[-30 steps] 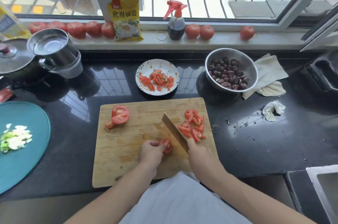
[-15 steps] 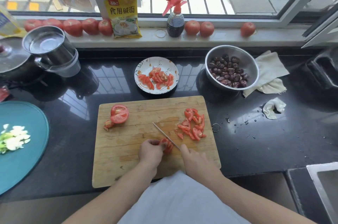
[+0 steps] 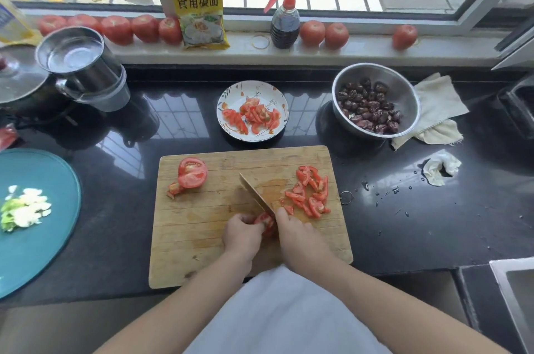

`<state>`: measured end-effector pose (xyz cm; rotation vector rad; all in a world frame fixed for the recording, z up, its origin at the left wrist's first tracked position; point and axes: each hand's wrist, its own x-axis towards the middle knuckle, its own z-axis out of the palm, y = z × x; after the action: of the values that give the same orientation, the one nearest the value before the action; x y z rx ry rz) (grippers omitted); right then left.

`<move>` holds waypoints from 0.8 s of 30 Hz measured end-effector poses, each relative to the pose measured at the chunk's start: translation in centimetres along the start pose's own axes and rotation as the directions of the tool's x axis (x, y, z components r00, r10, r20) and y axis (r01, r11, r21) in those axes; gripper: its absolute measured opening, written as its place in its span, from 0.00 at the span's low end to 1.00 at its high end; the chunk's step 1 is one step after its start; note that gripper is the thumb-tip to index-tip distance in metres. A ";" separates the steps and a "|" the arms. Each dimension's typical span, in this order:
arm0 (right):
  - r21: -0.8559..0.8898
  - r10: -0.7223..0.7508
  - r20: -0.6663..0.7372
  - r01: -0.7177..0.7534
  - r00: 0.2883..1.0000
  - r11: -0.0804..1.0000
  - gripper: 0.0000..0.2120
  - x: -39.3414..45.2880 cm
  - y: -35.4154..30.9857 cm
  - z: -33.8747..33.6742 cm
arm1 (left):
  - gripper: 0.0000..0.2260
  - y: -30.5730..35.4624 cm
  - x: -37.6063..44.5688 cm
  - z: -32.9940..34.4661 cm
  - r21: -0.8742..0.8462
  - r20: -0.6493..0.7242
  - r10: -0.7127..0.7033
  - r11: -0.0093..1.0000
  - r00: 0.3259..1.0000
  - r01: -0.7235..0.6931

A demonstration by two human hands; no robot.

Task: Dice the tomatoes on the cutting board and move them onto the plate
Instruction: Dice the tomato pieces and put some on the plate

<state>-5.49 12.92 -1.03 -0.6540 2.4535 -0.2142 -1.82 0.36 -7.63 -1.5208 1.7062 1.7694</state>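
Cutting board (image 3: 202, 238) near desk's front edge, its near edge at the person's body. Left hand (image 3: 241, 234) curled over a tomato piece (image 3: 265, 221), holding it on the board. Right hand (image 3: 297, 238) grips knife (image 3: 255, 195), blade angled up-left, touching the piece. Cut pile (image 3: 310, 192) near board's right edge; larger tomato chunk (image 3: 190, 173) at far-left corner; bare wood between. Plate (image 3: 231, 93) just beyond board's far edge, carrying slices. Windowsill: eight whole tomatoes (image 3: 312, 33), five left of the yellow packet (image 3: 200, 7), three right. One steel bowl (image 3: 404, 85) right of plate.
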 end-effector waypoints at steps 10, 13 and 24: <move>0.025 0.024 -0.064 -0.022 0.998 0.999 0.16 -0.3 0.0 0.3 | 0.15 0.1 -0.2 0.1 0.035 -0.019 0.036 0.999 0.999 -0.035; 0.165 0.084 -0.072 -0.072 0.994 0.984 0.14 -0.3 0.4 0.4 | 0.15 0.1 -0.4 0.2 0.044 -0.028 0.052 0.998 0.998 -0.050; 0.192 0.132 -0.078 -0.115 0.988 0.975 0.10 -3.3 3.2 -0.5 | 0.11 0.2 -0.4 0.3 0.033 -0.030 0.056 0.998 0.998 -0.055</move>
<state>-4.75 17.36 0.12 -0.4175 2.5112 -0.4277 -1.96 0.78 -7.22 -1.5087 1.7996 1.7451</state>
